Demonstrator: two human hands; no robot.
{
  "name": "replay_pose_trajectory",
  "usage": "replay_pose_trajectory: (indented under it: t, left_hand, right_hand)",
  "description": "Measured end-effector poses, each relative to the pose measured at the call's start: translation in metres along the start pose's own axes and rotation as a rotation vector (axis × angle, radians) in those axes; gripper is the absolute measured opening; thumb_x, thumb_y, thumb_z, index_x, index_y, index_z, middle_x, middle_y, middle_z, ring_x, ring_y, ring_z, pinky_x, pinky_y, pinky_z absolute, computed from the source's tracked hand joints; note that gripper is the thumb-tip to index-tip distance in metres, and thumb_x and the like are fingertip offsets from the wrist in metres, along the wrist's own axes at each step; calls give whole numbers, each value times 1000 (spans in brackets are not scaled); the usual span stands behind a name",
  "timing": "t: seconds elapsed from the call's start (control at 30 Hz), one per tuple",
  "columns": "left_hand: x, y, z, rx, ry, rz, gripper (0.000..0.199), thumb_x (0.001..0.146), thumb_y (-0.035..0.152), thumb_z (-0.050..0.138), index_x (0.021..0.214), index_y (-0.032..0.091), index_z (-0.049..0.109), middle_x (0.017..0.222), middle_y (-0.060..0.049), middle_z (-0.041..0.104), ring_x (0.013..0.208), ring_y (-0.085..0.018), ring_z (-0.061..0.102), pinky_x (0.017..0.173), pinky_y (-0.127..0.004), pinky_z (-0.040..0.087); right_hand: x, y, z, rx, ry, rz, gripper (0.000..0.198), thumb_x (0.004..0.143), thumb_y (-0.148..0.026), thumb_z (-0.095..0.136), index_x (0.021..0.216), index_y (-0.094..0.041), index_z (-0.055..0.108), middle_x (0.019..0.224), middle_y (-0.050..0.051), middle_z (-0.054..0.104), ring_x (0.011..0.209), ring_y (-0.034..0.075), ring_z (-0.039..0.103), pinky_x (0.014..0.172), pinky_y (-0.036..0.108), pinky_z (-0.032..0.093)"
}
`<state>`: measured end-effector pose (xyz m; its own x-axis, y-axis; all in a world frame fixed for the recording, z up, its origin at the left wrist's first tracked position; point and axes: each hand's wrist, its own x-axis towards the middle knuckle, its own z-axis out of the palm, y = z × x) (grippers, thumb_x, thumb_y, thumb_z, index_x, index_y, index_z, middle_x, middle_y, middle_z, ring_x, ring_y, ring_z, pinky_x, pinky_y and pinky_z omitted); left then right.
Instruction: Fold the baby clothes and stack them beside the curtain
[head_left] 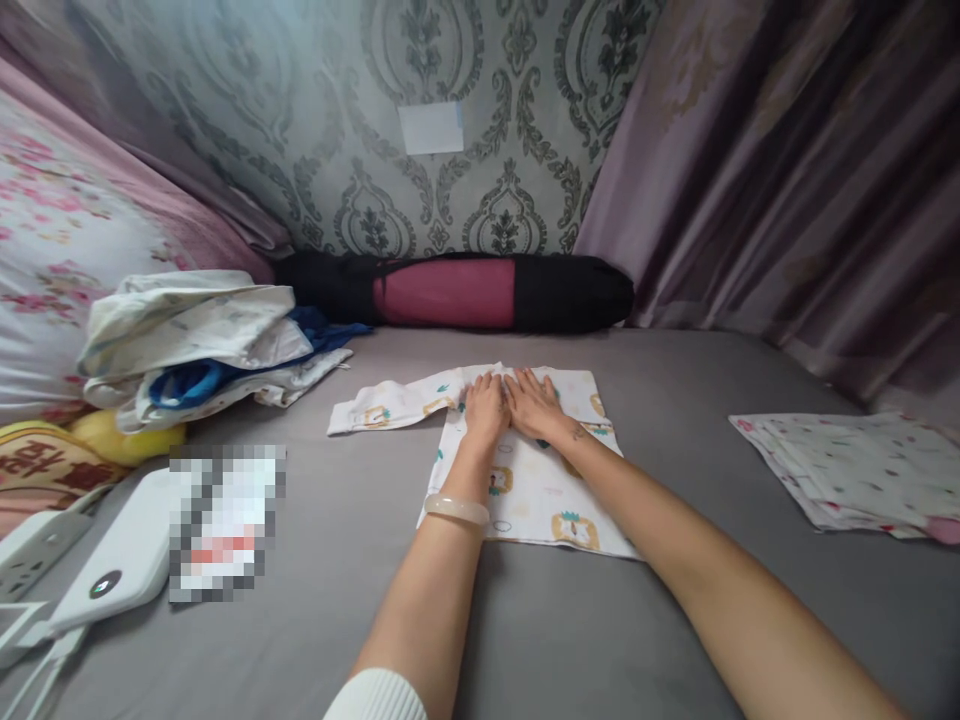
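A small white long-sleeved shirt point(525, 505) with yellow lion prints lies flat on the grey bed sheet. Its left sleeve point(390, 402) stretches out to the side, while on the right no sleeve sticks out past the body. My left hand point(486, 408) presses on the upper middle of the shirt, fingers flat and pointing away from me. Close beside it, my right hand point(534, 405) rests on the cloth with its fingers spread. Both palms face down, and the hands cover part of the shirt near the collar.
Rumpled clothes point(202, 330) are piled at the left, by a yellow cushion point(127, 438). Nearer lie a white power bank point(124, 550) and a power strip point(45, 545). Folded cloth point(862, 465) lies right; a black and maroon bag point(450, 292) lies along the wall.
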<state>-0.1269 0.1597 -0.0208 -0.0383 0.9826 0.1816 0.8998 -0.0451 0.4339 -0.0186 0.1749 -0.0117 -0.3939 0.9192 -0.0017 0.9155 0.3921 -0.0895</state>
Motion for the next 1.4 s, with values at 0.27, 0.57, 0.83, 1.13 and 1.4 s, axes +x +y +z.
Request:
replay_pose_trajectory:
  t: [0.27, 0.57, 0.83, 1.13, 1.4]
  left_hand:
    - [-1, -1, 3, 60, -74, -3, 48, 96, 23, 29, 140, 9, 44, 153, -12, 35, 143, -29, 27, 116, -45, 23]
    - [-1, 1, 5, 114, -107, -28, 54, 97, 36, 29, 143, 10, 40, 156, -12, 30, 145, -28, 22, 118, -44, 18]
    - [-6, 2, 3, 136, -82, -67, 58, 97, 39, 30, 145, 6, 37, 156, -17, 28, 146, -28, 22, 118, -41, 18]
    - [-6, 1, 1, 117, -85, -53, 58, 96, 39, 32, 143, 6, 40, 155, -18, 30, 145, -30, 23, 118, -42, 20]
    - [-6, 1, 0, 118, -80, -82, 62, 96, 41, 34, 144, 3, 37, 154, -22, 28, 144, -32, 23, 117, -43, 21]
  right_hand:
    - [0, 6, 7, 46, 5, 84, 59, 98, -36, 17, 152, -11, 25, 160, 13, 17, 147, 25, 11, 117, 51, 10]
    - [-1, 22, 6, 83, 35, 328, 70, 96, -41, 23, 151, 1, 17, 160, 19, 8, 147, 30, 5, 117, 51, 7]
    - [-2, 55, 5, 69, 38, 411, 71, 96, -43, 19, 150, 2, 20, 158, 20, 17, 146, 30, 11, 117, 46, 8]
    - [-10, 89, 10, 37, 12, 286, 74, 95, -49, 12, 151, 0, 20, 159, 18, 16, 147, 26, 9, 118, 39, 10]
    - [-17, 98, 9, 29, 22, 353, 75, 96, -47, 13, 150, 5, 20, 158, 22, 15, 146, 28, 13, 117, 38, 13]
